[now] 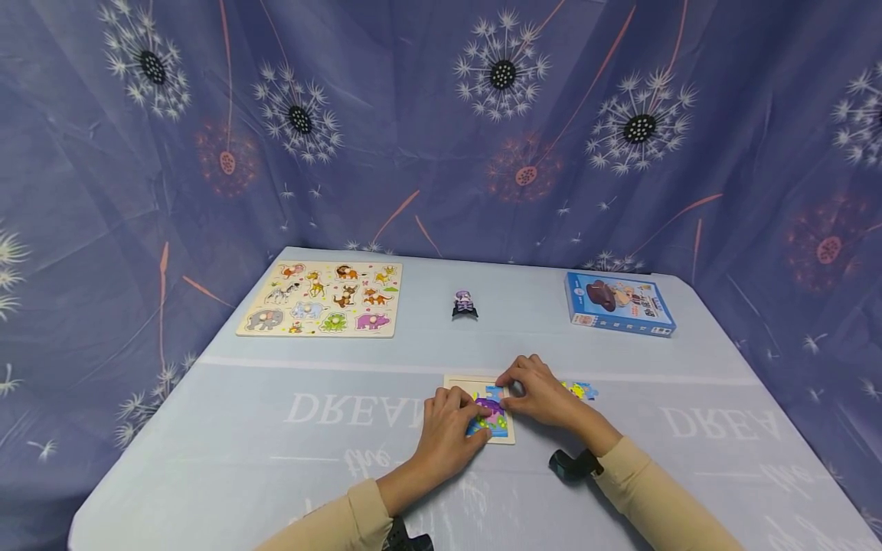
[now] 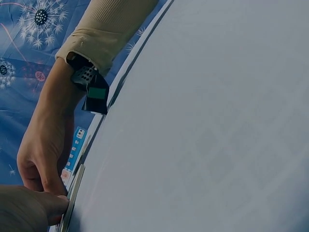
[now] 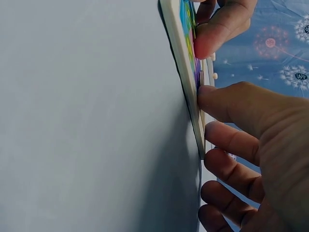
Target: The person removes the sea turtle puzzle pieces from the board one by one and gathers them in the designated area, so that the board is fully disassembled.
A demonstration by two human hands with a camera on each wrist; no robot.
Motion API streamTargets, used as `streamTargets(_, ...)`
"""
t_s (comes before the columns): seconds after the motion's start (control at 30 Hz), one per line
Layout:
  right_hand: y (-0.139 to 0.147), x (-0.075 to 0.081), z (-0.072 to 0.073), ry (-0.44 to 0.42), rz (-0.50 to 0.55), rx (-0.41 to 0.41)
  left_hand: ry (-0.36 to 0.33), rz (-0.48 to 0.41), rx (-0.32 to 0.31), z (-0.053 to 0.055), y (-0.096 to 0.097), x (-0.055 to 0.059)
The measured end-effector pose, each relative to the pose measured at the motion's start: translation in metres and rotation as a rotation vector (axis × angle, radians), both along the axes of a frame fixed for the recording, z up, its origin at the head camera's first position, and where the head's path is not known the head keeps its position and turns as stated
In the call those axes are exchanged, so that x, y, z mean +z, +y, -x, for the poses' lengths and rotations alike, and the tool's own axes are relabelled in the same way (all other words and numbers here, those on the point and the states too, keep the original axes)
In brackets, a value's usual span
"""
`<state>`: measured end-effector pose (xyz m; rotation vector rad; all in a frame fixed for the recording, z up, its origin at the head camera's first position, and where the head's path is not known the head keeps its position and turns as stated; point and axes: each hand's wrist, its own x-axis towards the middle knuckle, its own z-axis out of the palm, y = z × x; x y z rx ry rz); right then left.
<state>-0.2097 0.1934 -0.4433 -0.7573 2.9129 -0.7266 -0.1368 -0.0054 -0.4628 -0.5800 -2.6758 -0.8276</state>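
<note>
A small jigsaw board (image 1: 501, 440) with a pale wooden rim lies near the middle of the table, its picture showing purple, green and blue. My left hand (image 1: 446, 428) rests over its left side, with index finger and thumb touching the picture. At the upper right of the board, my right hand (image 1: 544, 394) pinches a blue puzzle piece (image 1: 498, 392) between thumb and index finger. In the right wrist view, the right thumb (image 3: 227, 100) lies at the edge of the board (image 3: 179, 58). Loose yellow and blue puzzle pieces (image 1: 582, 391) lie beyond the right hand, partly hidden by it.
An animal peg puzzle (image 1: 320, 300) lies at the back left. A small purple figure (image 1: 464, 304) on a dark base stands at the back middle. The blue box (image 1: 620, 304) is at the back right, before a dandelion-patterned curtain (image 1: 427, 138).
</note>
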Motion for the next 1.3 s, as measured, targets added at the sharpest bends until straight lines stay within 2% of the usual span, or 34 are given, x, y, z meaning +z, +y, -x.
streamTargets(0.27,0.002,-0.001,-0.001,0.007,0.003,-0.002,-0.001,0.005,0.004,0.000,0.000,0.000)
streamTargets(0.57,0.001,-0.001,-0.005,0.058,-0.007,-0.002,0.003,-0.006,0.009,0.000,0.000,-0.002)
streamTargets(0.77,0.010,0.006,-0.006,0.071,0.047,-0.006,-0.009,-0.013,0.007,0.000,0.000,-0.002)
streamTargets(1.03,0.050,0.016,-0.007,0.104,0.081,-0.044,-0.012,-0.035,0.003,0.000,0.001,-0.002)
streamTargets(1.3,0.109,0.017,-0.011,0.134,0.014,-0.107,-0.004,-0.044,0.004,0.000,0.002,-0.002)
